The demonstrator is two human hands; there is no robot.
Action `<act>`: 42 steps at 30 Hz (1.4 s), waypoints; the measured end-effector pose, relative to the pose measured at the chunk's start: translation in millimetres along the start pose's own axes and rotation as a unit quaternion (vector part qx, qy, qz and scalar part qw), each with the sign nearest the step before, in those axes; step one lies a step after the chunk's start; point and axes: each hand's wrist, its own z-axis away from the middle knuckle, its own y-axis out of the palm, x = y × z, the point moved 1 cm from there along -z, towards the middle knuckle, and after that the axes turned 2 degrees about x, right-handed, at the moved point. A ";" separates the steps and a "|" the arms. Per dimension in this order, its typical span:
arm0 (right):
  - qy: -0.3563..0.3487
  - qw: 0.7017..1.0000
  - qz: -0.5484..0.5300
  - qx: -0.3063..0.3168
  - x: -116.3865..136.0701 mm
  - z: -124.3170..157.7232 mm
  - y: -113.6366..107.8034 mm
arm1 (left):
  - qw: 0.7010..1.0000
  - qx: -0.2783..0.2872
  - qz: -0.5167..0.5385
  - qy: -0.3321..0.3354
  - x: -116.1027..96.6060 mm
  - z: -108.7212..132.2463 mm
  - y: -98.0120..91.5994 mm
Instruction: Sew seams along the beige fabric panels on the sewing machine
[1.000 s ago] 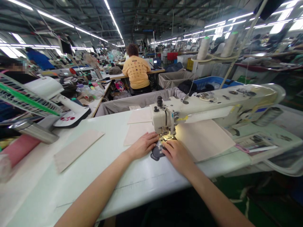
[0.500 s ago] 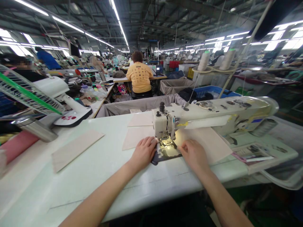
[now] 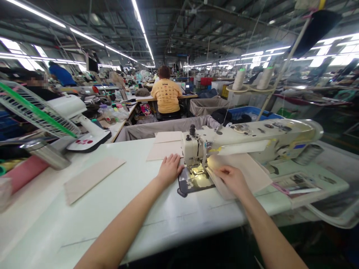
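Note:
A cream industrial sewing machine (image 3: 241,136) stands on the pale table, its presser foot (image 3: 198,171) lit over a worn metal plate (image 3: 196,182). My left hand (image 3: 169,170) lies flat to the left of the needle area, fingers stretched over the near edge of a beige fabric panel (image 3: 161,151). On the other side, my right hand (image 3: 231,178) pinches a second beige fabric piece (image 3: 252,170), whose near part reaches toward the table's front beside the plate. The fingertips of that hand partly hide the fabric they grip.
Another beige panel (image 3: 92,179) lies on the left of the table (image 3: 134,224). A white fan (image 3: 67,108), a steel flask (image 3: 47,153) and a pink roll (image 3: 26,173) stand or lie farther left. Thread cones (image 3: 239,79) rise behind the machine. A person in yellow (image 3: 166,95) sits ahead.
The left panel has slid away from me, and my left hand has moved back with its fingers straighter. My right hand has shifted slightly right, with fabric now showing beneath it.

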 end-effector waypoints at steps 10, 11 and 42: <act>0.019 0.998 -0.020 0.062 6.6 -7.9 -13.6 | 0.994 -0.007 0.035 0.103 -56.2 72.2 -26.6; 0.015 0.997 -0.013 0.069 6.1 -9.0 -13.0 | 0.991 -0.009 0.049 0.124 -59.1 75.3 -28.2; -0.201 0.941 0.093 0.256 75.5 129.9 42.1 | 0.953 -0.025 0.105 0.284 -65.3 124.8 -36.4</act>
